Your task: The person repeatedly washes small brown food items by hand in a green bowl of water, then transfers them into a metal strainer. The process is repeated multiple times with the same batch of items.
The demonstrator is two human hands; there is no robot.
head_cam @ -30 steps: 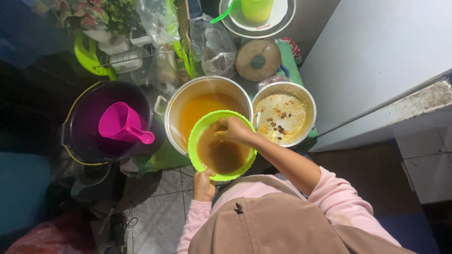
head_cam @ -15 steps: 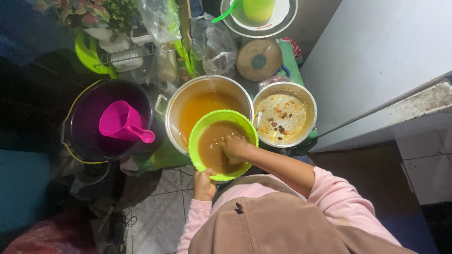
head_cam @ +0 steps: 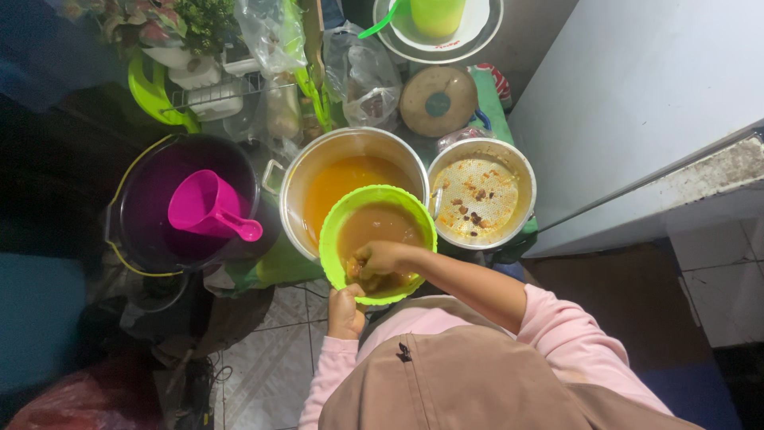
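The green bowl (head_cam: 379, 239) of brown liquid sits at frame centre, over the large pot (head_cam: 354, 179) of orange broth. Lower left, the left hand (head_cam: 344, 313) grips its near rim. The right hand (head_cam: 380, 261) dips inside, fingers curled; what they hold, I cannot tell.

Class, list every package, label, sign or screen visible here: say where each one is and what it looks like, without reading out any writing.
Clear plastic bag: behind the large pot, crumpled, knotted, dark contents.
Second clear plastic bag: top centre, beside the plants, crinkled and see-through.
Red plastic bag: bottom left on the floor, shiny, bunched.
No signs or screens show; red marks on the white plate's rim are too small to tell.
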